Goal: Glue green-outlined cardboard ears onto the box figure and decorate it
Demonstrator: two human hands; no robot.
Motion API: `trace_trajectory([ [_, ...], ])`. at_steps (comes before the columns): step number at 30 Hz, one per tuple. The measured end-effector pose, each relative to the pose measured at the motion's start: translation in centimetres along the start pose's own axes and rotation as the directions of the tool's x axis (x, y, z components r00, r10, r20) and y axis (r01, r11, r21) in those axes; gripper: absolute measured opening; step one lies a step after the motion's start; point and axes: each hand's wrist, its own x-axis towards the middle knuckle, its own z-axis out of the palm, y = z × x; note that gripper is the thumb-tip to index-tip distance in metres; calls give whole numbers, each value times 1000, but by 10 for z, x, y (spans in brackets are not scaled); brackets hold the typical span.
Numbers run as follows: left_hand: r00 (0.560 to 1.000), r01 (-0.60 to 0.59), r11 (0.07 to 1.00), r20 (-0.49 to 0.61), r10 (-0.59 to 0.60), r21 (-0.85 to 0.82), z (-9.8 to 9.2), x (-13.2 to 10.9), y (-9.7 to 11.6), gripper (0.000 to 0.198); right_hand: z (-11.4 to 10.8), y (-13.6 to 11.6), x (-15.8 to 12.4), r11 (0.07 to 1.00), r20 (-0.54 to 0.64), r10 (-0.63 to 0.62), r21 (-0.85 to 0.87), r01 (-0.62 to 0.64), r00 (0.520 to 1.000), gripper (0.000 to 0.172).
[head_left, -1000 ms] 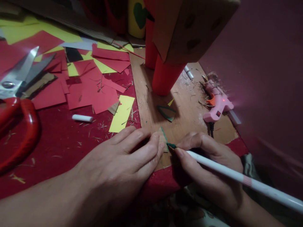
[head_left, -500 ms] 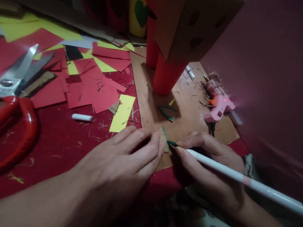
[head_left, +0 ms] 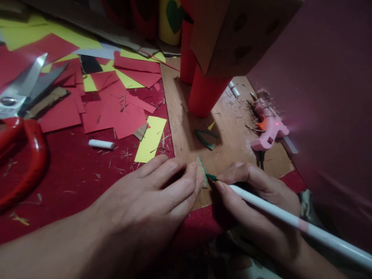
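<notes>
Cardboard piece (head_left: 201,173), small and pointed at its top, lies low in the centre of the frame on the pale brown board (head_left: 235,145) over the red-covered worktop (head_left: 69,166). The left hand (head_left: 148,197) keeps a narrow grip, its fingertips bunched together and holding the piece's left side flat; the right hand (head_left: 261,197) pinches a white-handled paintbrush (head_left: 270,207) close to its bristles, the green tip touching the right edge.

For an even rim, I would draw the bristles lightly along the edge, with just enough paint not to spill onto the board, and keep the left fingertips clear of the wet green. Pressing too hard could slide so small a piece or splay the bristles.

Compared with the picture a second ago, the whole view sits slightly further right; both hands hold the same pose. Green seems to show more clearly below the brush tip, though dim light makes this uncertain.
</notes>
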Motion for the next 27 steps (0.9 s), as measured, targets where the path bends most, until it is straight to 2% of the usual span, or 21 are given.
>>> trace_trajectory([
  [4, 1000, 11, 999, 15, -11, -32, -1, 1, 0, 37, -1, -3, -1, 1000, -13, 28, -7, -29, 1000, 17],
  [14, 1000, -8, 1000, 0, 8, 16, 3, -1, 0, 41, 1, -2, 0, 999, -17, -20, -44, 19, 1000, 12],
  [20, 1000, 3, 1000, 0, -3, 4, 2, 0, -1, 41, -1, 0, -2, 1000, -6, 26, 7, -26, 1000, 16],
  [27, 1000, 4, 1000, 4, -4, -7, 1, -1, 0, 42, 0, -2, -2, 1000, -19, 24, 13, -23, 1000, 13],
])
